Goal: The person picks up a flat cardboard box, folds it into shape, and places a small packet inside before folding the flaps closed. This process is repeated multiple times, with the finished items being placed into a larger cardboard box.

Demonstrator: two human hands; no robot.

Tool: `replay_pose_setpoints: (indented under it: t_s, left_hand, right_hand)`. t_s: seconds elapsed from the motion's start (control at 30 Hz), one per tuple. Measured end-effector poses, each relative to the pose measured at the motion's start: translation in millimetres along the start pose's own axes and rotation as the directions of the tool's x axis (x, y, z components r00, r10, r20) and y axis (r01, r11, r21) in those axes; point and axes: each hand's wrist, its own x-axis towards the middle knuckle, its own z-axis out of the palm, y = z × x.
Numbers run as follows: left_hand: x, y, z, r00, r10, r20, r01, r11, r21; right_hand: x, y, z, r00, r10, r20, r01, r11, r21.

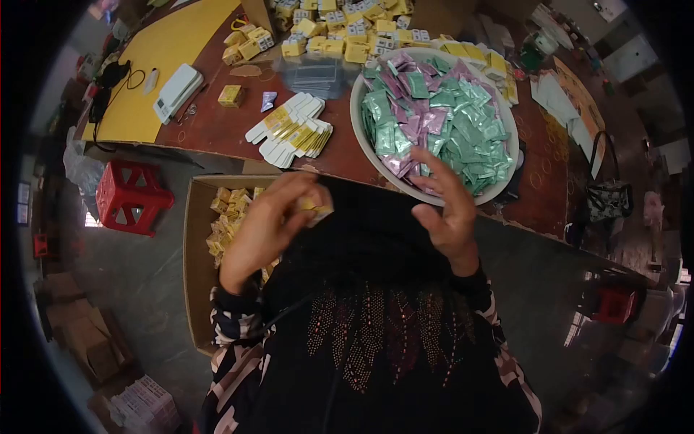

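Observation:
My left hand (269, 220) has its fingers closed round a small yellow and white box (316, 205), held in front of my body. My right hand (450, 210) is raised at the near rim of a large white basin (359, 137), fingers apart and nothing seen in them. Green sachets (470, 130) and pink sachets (434, 120) fill that basin. Between my hands and the table's back lies a fanned stack of flat yellow and white cartons (293, 130). Below my left forearm stands a cardboard box (195, 253) with several small yellow boxes (225, 217) inside.
More yellow boxes (354, 32) are heaped at the back of the brown table (217, 130). One small box (230, 96), a single sachet (269, 100) and a white device (178, 92) lie at left. A red stool (134, 195) stands on the floor.

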Motion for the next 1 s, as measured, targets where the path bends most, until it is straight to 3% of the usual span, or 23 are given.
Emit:
replay_pose_setpoints:
  t_s: [0.03, 0.07, 0.1, 0.13, 0.2, 0.23, 0.3, 0.43, 0.5, 0.57, 0.73, 0.8, 0.83, 0.9, 0.93, 1.0]
  left_hand:
    - [-6.7, -4.1, -19.7, 0.999, -0.016, 0.044, 0.007, 0.979, 0.203]
    - [-12.4, -6.2, -36.6, 0.995, -0.043, 0.087, 0.004, 0.917, 0.399]
    - [-16.9, -21.6, -44.1, 0.996, 0.092, -0.01, -0.071, 0.828, 0.556]
    - [-12.8, -29.9, -48.2, 0.996, 0.09, -0.014, -0.066, 0.825, 0.561]
    - [13.8, -43.8, -59.8, 0.976, 0.076, -0.203, 0.022, 0.897, 0.441]
    - [32.6, -50.1, -63.3, 0.974, 0.082, -0.21, 0.02, 0.897, 0.442]
    - [74.2, -62.5, -68.6, 0.942, -0.219, -0.255, 0.288, 0.917, 0.277]
    - [127.8, -107.7, -81.4, 0.97, -0.103, -0.219, 0.161, 0.95, 0.266]
    - [144.4, -125.7, -90.3, 0.996, -0.02, -0.086, 0.057, 0.889, 0.454]
    - [150.4, -129.7, -93.8, 0.996, -0.034, -0.083, 0.068, 0.891, 0.45]
    - [144.5, -112.4, -89.3, 0.986, -0.112, -0.122, 0.155, 0.879, 0.452]
    - [134.2, -99.0, -83.8, 0.955, -0.043, -0.292, 0.173, 0.883, 0.436]
    - [128.0, -91.1, -81.0, 0.956, -0.037, -0.29, 0.168, 0.883, 0.439]
    - [111.0, -70.4, -73.3, 0.919, 0.229, -0.322, -0.08, 0.906, 0.416]
    - [102.6, -57.2, -65.6, 0.919, 0.233, -0.317, -0.085, 0.905, 0.416]
    - [86.1, -24.9, -42.8, 0.946, 0.168, -0.277, -0.166, 0.986, 0.029]
  right_hand:
    - [-0.1, -2.2, -1.9, 0.988, 0.129, -0.087, -0.118, 0.985, 0.124]
    - [1.6, -0.4, -8.9, 0.985, 0.145, -0.098, -0.136, 0.987, 0.09]
    - [2.2, 3.4, -12.3, 0.985, 0.141, -0.096, -0.131, 0.986, 0.099]
    - [2.1, 7.7, -14.6, 0.987, 0.151, -0.045, -0.148, 0.987, 0.066]
    - [3.7, 7.6, -9.2, 0.988, 0.156, 0.011, -0.156, 0.987, 0.031]
    - [5.0, 3.5, 0.2, 0.978, 0.206, 0.017, -0.207, 0.977, 0.049]
    - [6.0, -1.6, 8.9, 0.969, 0.244, 0.025, -0.245, 0.968, 0.061]
    - [1.2, -4.4, 5.9, 0.98, 0.189, 0.06, -0.189, 0.982, -0.015]
    - [-3.0, -4.0, 2.0, 0.978, 0.201, 0.055, -0.2, 0.98, -0.021]
    - [-6.6, -0.6, 1.2, 0.954, 0.3, -0.006, -0.298, 0.95, 0.093]
    - [2.2, -1.8, 7.8, 0.957, 0.289, 0.019, -0.29, 0.953, 0.092]
    - [5.9, -1.9, 9.7, 0.962, 0.272, 0.018, -0.273, 0.958, 0.083]
    - [7.3, -2.0, 10.4, 0.968, 0.251, 0.001, -0.251, 0.966, 0.055]
    - [9.8, -1.6, 12.6, 0.973, 0.229, -0.021, -0.229, 0.973, 0.025]
    - [13.1, 0.2, 14.5, 0.98, 0.197, -0.024, -0.197, 0.98, 0.019]
    - [21.6, 0.9, 20.4, 0.986, 0.165, -0.03, -0.165, 0.986, 0.009]
